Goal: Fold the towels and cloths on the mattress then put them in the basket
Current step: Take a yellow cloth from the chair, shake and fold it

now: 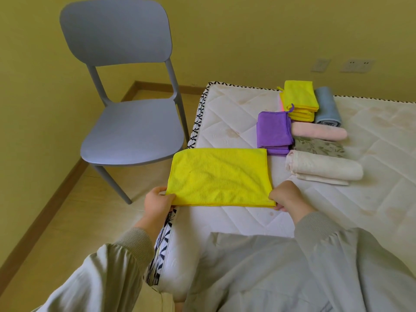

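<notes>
Your left hand [157, 202] and right hand [286, 197] each pinch a near corner of the yellow cloth [220, 176], its left side at the mattress [225, 219] edge; folded piles [273, 131] beyond.

Both arms reach forward in grey sleeves. Left hand [157, 204] pinches the yellow cloth's [220, 176] near-left corner; right hand [287, 197] pinches its near-right corner.

Grey chair [126, 104] against yellow wall [247, 30]
</notes>
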A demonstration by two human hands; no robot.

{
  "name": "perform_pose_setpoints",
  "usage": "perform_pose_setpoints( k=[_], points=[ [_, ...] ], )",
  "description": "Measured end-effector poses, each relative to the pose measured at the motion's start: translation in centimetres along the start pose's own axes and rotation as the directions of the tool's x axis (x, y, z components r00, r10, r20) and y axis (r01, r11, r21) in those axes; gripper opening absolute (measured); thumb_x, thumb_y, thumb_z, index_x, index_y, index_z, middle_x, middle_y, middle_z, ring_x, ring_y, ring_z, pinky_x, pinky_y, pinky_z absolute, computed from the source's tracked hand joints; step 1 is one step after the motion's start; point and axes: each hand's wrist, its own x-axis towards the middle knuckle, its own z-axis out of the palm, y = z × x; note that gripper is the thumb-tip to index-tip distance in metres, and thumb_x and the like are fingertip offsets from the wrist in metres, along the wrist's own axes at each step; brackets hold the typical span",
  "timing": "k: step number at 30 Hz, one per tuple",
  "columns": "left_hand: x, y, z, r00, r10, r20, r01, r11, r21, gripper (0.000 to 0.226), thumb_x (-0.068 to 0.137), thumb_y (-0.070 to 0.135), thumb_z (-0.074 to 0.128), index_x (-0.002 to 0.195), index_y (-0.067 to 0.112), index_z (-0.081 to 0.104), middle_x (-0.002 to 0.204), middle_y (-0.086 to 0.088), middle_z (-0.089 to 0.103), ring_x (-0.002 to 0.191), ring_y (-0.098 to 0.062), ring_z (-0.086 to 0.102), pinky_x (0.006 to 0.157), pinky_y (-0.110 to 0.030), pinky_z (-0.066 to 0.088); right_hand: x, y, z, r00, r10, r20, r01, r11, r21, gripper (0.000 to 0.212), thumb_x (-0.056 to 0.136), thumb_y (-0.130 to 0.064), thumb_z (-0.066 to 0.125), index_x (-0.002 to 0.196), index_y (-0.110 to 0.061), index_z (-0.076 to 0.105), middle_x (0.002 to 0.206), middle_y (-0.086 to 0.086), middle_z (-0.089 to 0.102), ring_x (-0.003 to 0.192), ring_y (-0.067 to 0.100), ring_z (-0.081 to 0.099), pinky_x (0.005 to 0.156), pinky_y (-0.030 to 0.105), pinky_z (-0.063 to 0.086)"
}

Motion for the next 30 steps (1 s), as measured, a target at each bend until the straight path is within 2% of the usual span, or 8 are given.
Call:
perform_pose_setpoints(
  k=[3,7,11,17,19,21,25,30],
  points=[
    [0.3,-0.3,0.2,0.996,0.086,0.018,-0.088,0.976,0.199,0.05,0.088,0.015,0.064,0.134,0.006,0.048,0.114,-0.011,0.062,0.083,-0.022,0.058,0.07,-0.03,0.045,-0.3,0.2,-0.1,0.997,-0.066,-0.039,0.062,0.993,-0.1,0.024,0.083,-0.009,0.058,0.063,-0.006,0.046,0.062,0.009,0.054,0.063,0.027,0.057,0.055,0.026,0.04],
    [1.3,0.3,0.5,0.998,-0.03,0.048,0.029,0.999,0.02,0.058,0.088,0.023,0.067,0.138,0.003,0.046,0.135,-0.014,0.053,0.12,-0.03,0.052,0.093,-0.034,0.043,-0.5,-0.3,0.2,0.998,-0.061,0.006,0.061,0.997,0.04,0.02,0.084,-0.016,0.065,0.076,-0.001,0.053,0.069,0.014,0.053,0.081,0.036,0.063,0.064,0.034,0.042],
    [1.9,1.0,0.6,0.995,-0.071,0.076,0.075,0.996,-0.051,0.051,0.084,0.006,0.067,0.133,0.003,0.052,0.123,-0.015,0.06,0.11,-0.031,0.058,0.092,-0.037,0.049,-0.5,-1.0,0.1,0.996,0.023,0.089,-0.032,0.994,0.106,0.02,0.085,-0.011,0.064,0.092,-0.002,0.048,0.081,0.014,0.052,0.081,0.031,0.054,0.07,0.037,0.047],
    [1.3,1.6,-0.6,1.0,0.011,0.005,-0.012,0.962,0.272,0.051,0.083,0.001,0.05,0.133,0.009,0.051,0.097,-0.01,0.062,0.072,-0.021,0.056,0.059,-0.028,0.046,-1.8,-2.0,-1.9,0.972,0.055,0.229,-0.028,0.992,-0.119,0.007,0.088,-0.011,0.049,0.084,-0.006,0.048,0.07,0.012,0.061,0.055,0.022,0.057,0.058,0.026,0.042],
    [0.8,1.3,-0.7,0.998,0.061,0.008,-0.058,0.884,0.464,0.057,0.086,0.008,0.05,0.142,0.012,0.038,0.122,-0.015,0.054,0.1,-0.029,0.056,0.078,-0.037,0.051,-2.1,-1.9,-2.0,0.967,0.049,0.252,0.023,0.961,-0.277,0.011,0.09,-0.014,0.046,0.091,-0.004,0.051,0.084,0.016,0.064,0.066,0.026,0.061,0.058,0.026,0.043],
    [0.6,1.3,-0.2,0.985,0.173,-0.02,-0.125,0.785,0.606,0.062,0.09,0.016,0.053,0.146,0.013,0.028,0.142,-0.015,0.037,0.127,-0.034,0.037,0.098,-0.045,0.04,-1.7,-1.7,-1.7,0.993,-0.05,0.103,0.089,0.899,-0.43,0.032,0.09,-0.019,0.049,0.117,-0.001,0.048,0.113,0.019,0.059,0.098,0.032,0.06,0.07,0.03,0.046],
    [0.6,2.1,2.4,0.879,0.46,0.126,-0.403,0.575,0.712,0.061,0.092,0.019,0.05,0.148,0.014,0.027,0.155,-0.014,0.023,0.141,-0.033,0.019,0.113,-0.046,0.025,-2.0,-3.1,-0.3,0.879,-0.439,-0.186,0.319,0.832,-0.454,0.048,0.088,-0.019,0.053,0.132,-0.007,0.039,0.132,0.016,0.044,0.122,0.034,0.04,0.096,0.039,0.037],
    [1.4,3.5,7.1,0.749,0.515,0.416,-0.602,0.27,0.751,0.054,0.102,0.033,0.028,0.153,0.023,0.012,0.161,-0.001,-0.002,0.148,-0.027,-0.007,0.117,-0.05,0.003,-2.1,-4.3,3.8,0.788,-0.612,-0.071,0.474,0.676,-0.564,0.058,0.093,-0.021,0.043,0.147,-0.01,0.023,0.157,0.012,0.014,0.144,0.03,0.013,0.116,0.042,0.016]
  ],
)
